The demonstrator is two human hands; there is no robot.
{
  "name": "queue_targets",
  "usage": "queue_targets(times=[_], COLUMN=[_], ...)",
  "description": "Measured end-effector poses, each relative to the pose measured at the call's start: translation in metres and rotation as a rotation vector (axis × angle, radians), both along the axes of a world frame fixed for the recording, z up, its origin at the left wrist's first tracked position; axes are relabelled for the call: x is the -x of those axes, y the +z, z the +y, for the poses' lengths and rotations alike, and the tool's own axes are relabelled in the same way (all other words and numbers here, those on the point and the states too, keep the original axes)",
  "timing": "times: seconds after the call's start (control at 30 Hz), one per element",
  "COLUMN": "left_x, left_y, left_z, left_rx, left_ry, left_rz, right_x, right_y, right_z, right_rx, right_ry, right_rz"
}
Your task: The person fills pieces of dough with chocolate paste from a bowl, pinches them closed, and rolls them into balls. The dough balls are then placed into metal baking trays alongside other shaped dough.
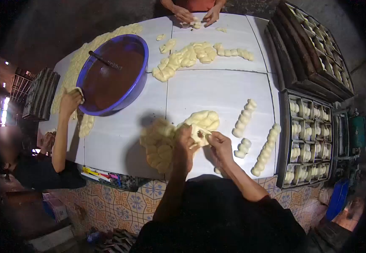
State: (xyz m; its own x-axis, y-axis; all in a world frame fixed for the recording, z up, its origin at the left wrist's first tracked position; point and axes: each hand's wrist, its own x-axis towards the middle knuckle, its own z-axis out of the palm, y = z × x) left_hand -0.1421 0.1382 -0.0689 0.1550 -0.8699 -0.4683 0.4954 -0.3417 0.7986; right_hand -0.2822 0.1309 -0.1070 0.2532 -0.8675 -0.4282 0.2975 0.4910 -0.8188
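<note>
A flattened piece of dough (197, 134) with a dab of brown filling on it is held between my two hands. My left hand (184, 143) holds its left side, and my right hand (219, 143) pinches its right edge. Just behind them lies a mound of pale dough (207, 119). Flattened dough pieces (157, 149) are heaped at the left, beside my left hand. Rows of round dough balls (244, 119) sit to the right of my right hand.
A blue basin (143, 80) of brown filling stands at the left, with a co-worker's hand (71, 101) at its rim. Another person's hands (197, 19) work dough at the far edge. Divided trays (280, 139) holding dough balls line the right side.
</note>
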Motion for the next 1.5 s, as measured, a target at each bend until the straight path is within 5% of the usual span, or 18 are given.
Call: queue_targets(times=[0.1, 0.17, 0.23, 0.33, 0.5, 0.6, 0.7, 0.73, 0.83, 0.87, 0.97, 1.03, 1.1, 1.13, 1.17, 1.27, 1.4, 1.5], left_x=[0.004, 0.007, 0.006, 0.019, 0.03, 0.047, 0.047, 0.049, 0.041, 0.043, 0.022, 0.011, -0.013, -0.015, -0.02, -0.028, -0.036, -0.037], left_y=[-0.001, 0.005, 0.006, -0.003, -0.006, -0.012, -0.056, -0.037, -0.025, -0.015, -0.013, -0.043, -0.064, -0.05, -0.061, -0.065, -0.07, -0.074], left_z=[0.031, 0.047, 0.056, 0.072, 0.085, 0.095, 0.113, 0.115, 0.124, 0.127, 0.131, 0.136, 0.137, 0.14, 0.145, 0.149, 0.152, 0.14], left_rx=[0.126, 0.248, 0.265, 0.24, 0.104, -0.001, 0.383, 0.323, 0.368, 0.377, 0.555, 0.388, 0.431, 0.41, 0.342, 0.216, 0.302, 0.404], left_ry=[-0.205, -0.264, -0.373, -0.288, -0.276, -0.156, -0.38, -0.321, -0.336, -0.278, -0.227, -0.051, -0.008, 0.04, 0.123, 0.358, 0.341, 0.291], left_rz=[-0.317, -0.567, -0.544, -0.226, -0.199, -0.039, -0.574, -0.444, -0.025, -0.05, -0.783, -0.687, -0.844, -0.941, -0.876, -0.626, -0.577, -0.674], right_x=[0.003, 0.016, 0.026, 0.027, 0.047, 0.063, 0.055, 0.058, 0.081, 0.081, 0.072, 0.073, 0.077, 0.08, 0.078, 0.065, 0.008, -0.048], right_y=[0.016, 0.017, 0.016, 0.016, 0.039, 0.025, 0.021, 0.001, 0.002, 0.013, 0.002, -0.035, -0.047, -0.036, -0.046, -0.013, 0.004, -0.035], right_z=[0.023, 0.033, 0.036, 0.044, 0.065, 0.08, 0.097, 0.095, 0.096, 0.095, 0.08, 0.061, 0.061, 0.062, 0.068, 0.066, 0.071, 0.078], right_rx=[0.816, 0.97, 1.001, 0.624, 0.872, 0.553, 0.47, 0.678, -0.095, -0.034, 0.435, 0.733, 0.284, 0.219, 0.672, 0.778, 0.908, 0.933], right_ry=[0.015, 0.156, 0.155, -0.147, 0.241, 0.289, 0.005, 0.047, 0.612, 0.685, 0.44, 0.337, 0.446, 0.481, 0.281, 0.2, 0.396, 0.41], right_rz=[0.62, 0.683, 0.572, 0.149, 0.491, 0.533, 0.441, 0.6, -0.069, -0.019, 0.425, 0.536, 0.366, 0.504, 0.771, 0.87, 0.732, 0.775])
